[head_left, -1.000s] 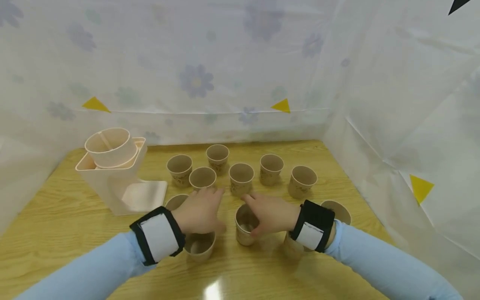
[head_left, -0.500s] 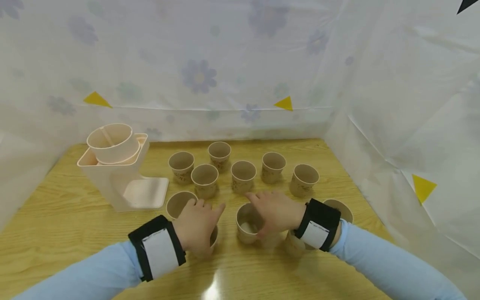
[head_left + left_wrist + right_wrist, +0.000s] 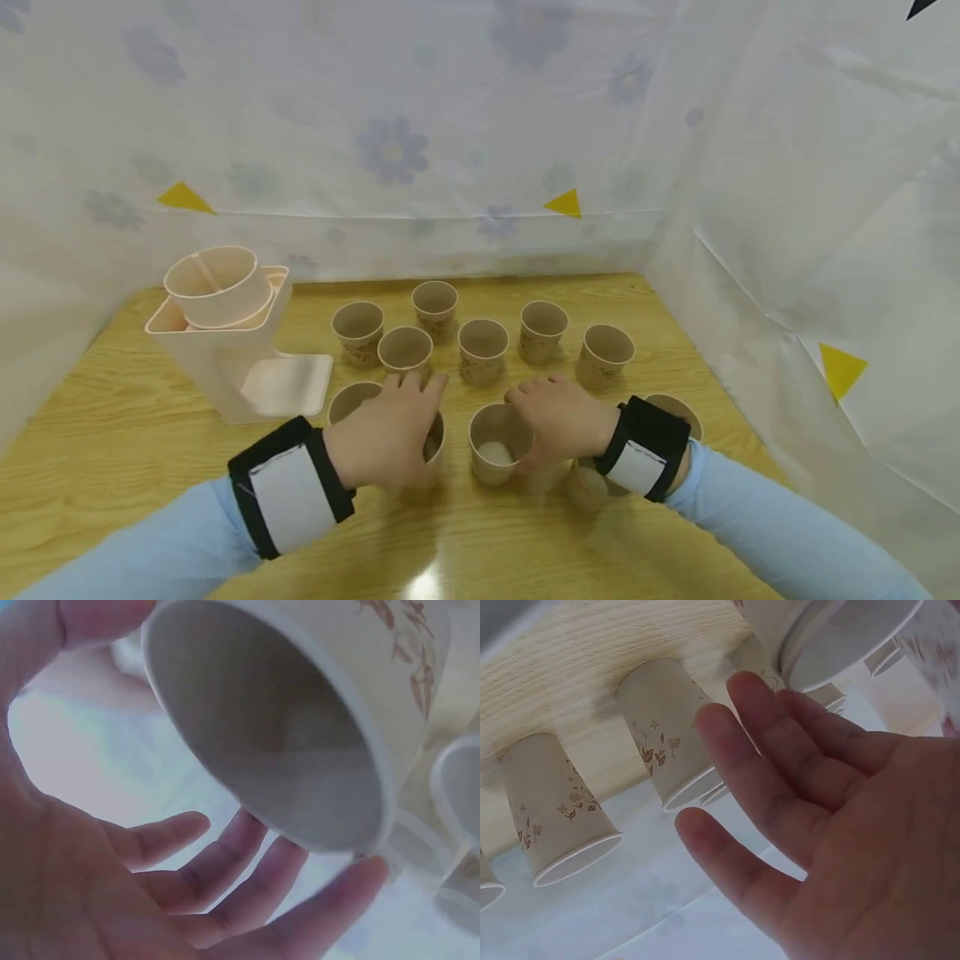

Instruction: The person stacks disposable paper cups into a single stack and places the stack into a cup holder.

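Observation:
My left hand [image 3: 386,437] reaches over a beige paper cup [image 3: 435,439], thumb and fingertips gripping its rim. In the left wrist view, that cup's mouth [image 3: 270,735] faces the palm, with brown print on its side. My right hand [image 3: 566,417] holds another paper cup [image 3: 492,454] from its right side, with index finger and thumb at the rim. In the right wrist view this cup [image 3: 844,641] shows a doubled rim line. The remaining fingers [image 3: 735,877] are spread away from it, and the thumb is out of view. The two cups stand close together, apart.
Several upright paper cups [image 3: 483,354] stand behind the hands. Another cup [image 3: 356,402] is left of the left hand, and one [image 3: 678,408] sits behind the right wrist. A cream plastic stand [image 3: 225,367] with a round bowl [image 3: 217,292] stands left. Sheeting [image 3: 465,125] surrounds the wooden table [image 3: 90,467].
My left hand first drew back toward me, then moved forward, taking hold of its cup and shifting it right toward the other. The right hand stays at its cup.

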The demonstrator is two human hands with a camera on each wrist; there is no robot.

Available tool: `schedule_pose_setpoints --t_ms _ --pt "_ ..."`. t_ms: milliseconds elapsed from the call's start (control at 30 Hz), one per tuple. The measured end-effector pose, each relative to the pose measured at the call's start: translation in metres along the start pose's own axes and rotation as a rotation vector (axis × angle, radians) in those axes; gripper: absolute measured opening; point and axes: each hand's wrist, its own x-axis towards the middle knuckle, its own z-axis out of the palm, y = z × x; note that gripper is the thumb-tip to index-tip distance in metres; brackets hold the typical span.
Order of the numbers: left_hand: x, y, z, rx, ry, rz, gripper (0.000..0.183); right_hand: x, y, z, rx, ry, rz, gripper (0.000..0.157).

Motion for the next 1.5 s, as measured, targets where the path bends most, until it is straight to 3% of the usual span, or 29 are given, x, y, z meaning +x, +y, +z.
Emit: schedule_pose_setpoints --t_ms 100,267,433,600,900,1233,1500 --pt "0.001 0.006 -0.016 -0.01 0.051 0.013 0.071 0.0 0.0 0.0 -0.024 -0.005 0.018 0.069" --pt "0.004 0.018 -0.033 -0.025 0.124 0.071 0.078 -0.004 0.004 0.0 -0.017 -0.02 0.029 0.081" --pt "0.014 0.034 -0.037 -0.048 0.146 0.126 0.072 -0.013 0.012 -0.004 0.008 -0.046 0.064 0.089" --pt "0.032 0.045 -0.025 -0.008 0.126 0.18 0.073 -0.026 0.02 -0.007 0.007 -0.013 0.067 0.088" --pt "0.048 0.046 0.001 0.011 -0.005 0.092 0.082 -0.051 0.028 -0.006 -0.009 0.088 0.07 0.081" --pt "0.053 0.04 0.03 0.025 -0.012 0.086 0.082 -0.066 0.033 -0.003 -0.075 0.142 0.046 0.083" --pt "0.054 0.035 0.045 -0.006 0.003 0.086 0.077 -0.073 0.032 0.008 -0.076 0.064 0.061 0.088"
